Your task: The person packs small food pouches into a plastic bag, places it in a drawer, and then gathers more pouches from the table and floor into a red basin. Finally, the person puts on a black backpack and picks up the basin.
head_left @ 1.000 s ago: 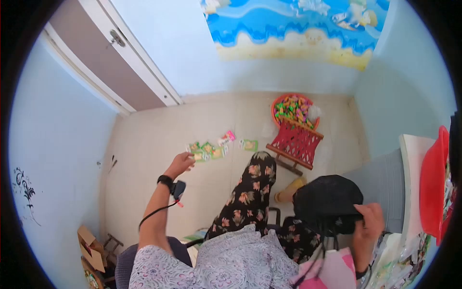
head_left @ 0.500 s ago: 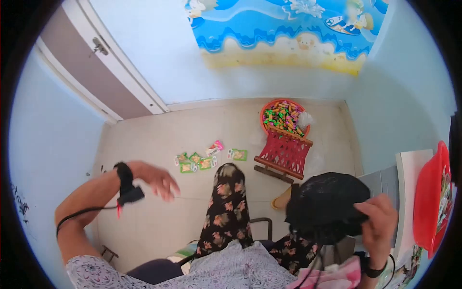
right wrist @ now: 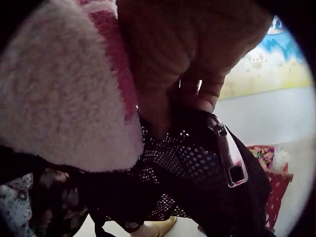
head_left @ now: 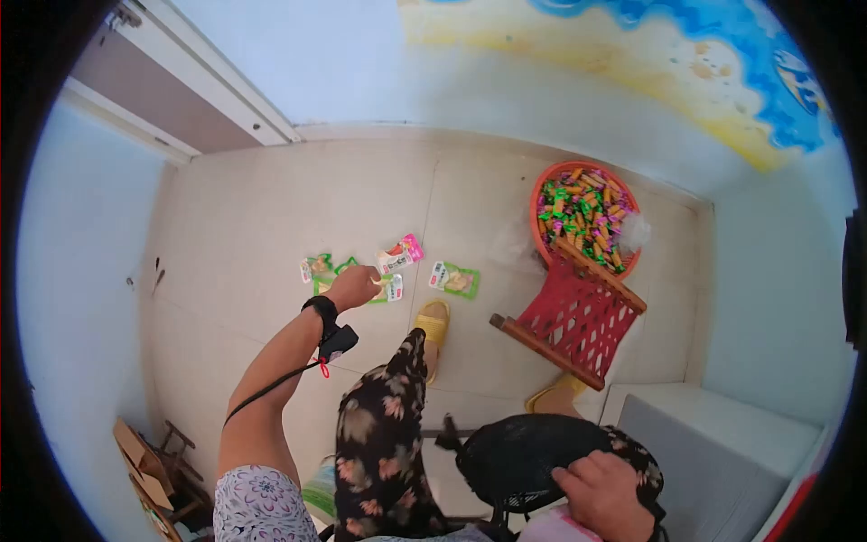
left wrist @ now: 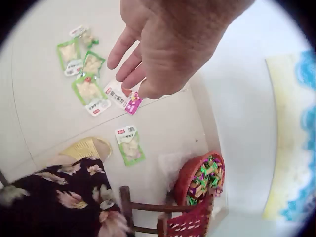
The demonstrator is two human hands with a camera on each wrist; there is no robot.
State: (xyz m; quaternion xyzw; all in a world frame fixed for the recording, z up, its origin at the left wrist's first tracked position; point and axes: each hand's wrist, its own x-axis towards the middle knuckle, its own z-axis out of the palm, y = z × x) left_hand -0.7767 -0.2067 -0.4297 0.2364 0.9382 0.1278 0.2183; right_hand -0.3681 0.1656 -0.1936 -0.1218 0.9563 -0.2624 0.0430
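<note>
My left hand reaches down over several small food packets on the floor. In the left wrist view its fingers are loosely extended and hold nothing; they overlap a white-and-pink packet. Beside this lie green-edged packets with pale contents, partly hidden by the hand in the head view. A single green packet rests apart to the right. My right hand grips the edge of a black mesh bag at my lap. A metal zipper pull hangs from the bag, next to a pink-and-white fleecy cloth.
An orange basket full of wrapped sweets stands near the far wall. In front of it is a wooden folding stool with red webbing. My yellow slipper is close to the packets. A pale cabinet stands at the right.
My left hand swung back leftward, away from the packets, then came forward over them. The right hand and the black bag are now lower in view, and the head view has shifted downward.
</note>
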